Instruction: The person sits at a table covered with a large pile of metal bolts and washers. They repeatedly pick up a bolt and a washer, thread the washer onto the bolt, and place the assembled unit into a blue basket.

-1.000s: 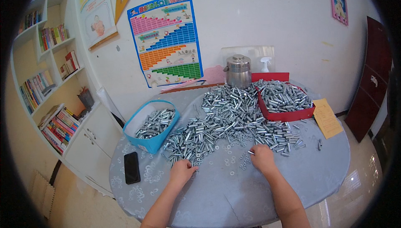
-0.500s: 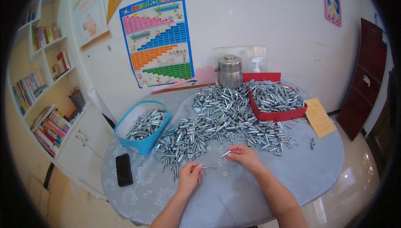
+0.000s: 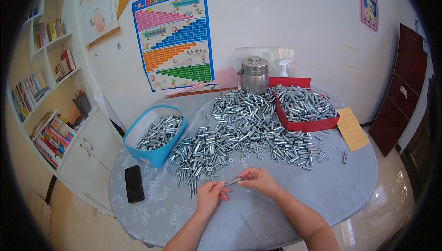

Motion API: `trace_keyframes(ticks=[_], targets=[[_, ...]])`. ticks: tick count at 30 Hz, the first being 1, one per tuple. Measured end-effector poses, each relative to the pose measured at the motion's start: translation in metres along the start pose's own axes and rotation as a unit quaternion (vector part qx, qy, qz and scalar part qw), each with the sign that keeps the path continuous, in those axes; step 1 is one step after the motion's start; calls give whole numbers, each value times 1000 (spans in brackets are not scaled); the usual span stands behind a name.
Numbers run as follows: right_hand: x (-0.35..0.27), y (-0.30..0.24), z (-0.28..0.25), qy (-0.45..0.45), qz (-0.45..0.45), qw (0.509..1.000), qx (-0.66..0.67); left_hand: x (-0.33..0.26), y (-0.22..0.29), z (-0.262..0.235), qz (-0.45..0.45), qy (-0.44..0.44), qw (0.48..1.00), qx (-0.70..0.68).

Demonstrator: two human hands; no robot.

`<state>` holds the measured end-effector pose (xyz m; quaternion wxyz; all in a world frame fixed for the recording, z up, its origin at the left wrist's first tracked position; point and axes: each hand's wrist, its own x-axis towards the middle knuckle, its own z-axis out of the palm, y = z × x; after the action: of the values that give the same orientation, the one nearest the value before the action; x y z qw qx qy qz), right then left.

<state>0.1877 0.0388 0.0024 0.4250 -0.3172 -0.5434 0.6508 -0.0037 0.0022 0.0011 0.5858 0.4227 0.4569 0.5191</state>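
Both hands pinched one bolt [image 3: 233,181] between them: left hand [image 3: 209,195] at 7 o'clock, right hand [image 3: 259,180] at 3 o'clock. Risk: the small part could slip from the fingertips into the bolt heap [image 3: 239,131] at 12 o'clock.

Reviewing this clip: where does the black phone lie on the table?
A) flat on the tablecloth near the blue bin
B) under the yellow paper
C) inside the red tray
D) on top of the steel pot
A: the black phone lies flat on the tablecloth, just in front of the blue bin, on the person's left.
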Motion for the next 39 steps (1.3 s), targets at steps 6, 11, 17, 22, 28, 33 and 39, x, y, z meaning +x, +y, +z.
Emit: trace_keyframes(ticks=[6, 11, 17, 22, 28, 33, 39], targets=[[-1, 10, 8, 4, -25, 999, -24, -4, -3, 8, -26, -39, 997, -59], [2, -2, -5, 159, -68, 960, -219, -1, 6, 1, -29, 6, 996, -86], [-1, 1, -17, 141, -173, 796, -562, 0, 7, -1, -22, 23, 996, -86], [1, 7, -10, 147, -191, 771, -589, 1, 4, -1, -26, 16, 995, -96], [1, 1, -1, 127, -129, 798, -575, 2, -1, -2, -30, 16, 996, -83], [4, 13, -7, 133, -5, 986, -101, 2, -2, -2, -59, 5, 996, -65], [3, 8, -5, 108, 14, 992, -56, 2, -5, -4, -88, -16, 993, -72]])
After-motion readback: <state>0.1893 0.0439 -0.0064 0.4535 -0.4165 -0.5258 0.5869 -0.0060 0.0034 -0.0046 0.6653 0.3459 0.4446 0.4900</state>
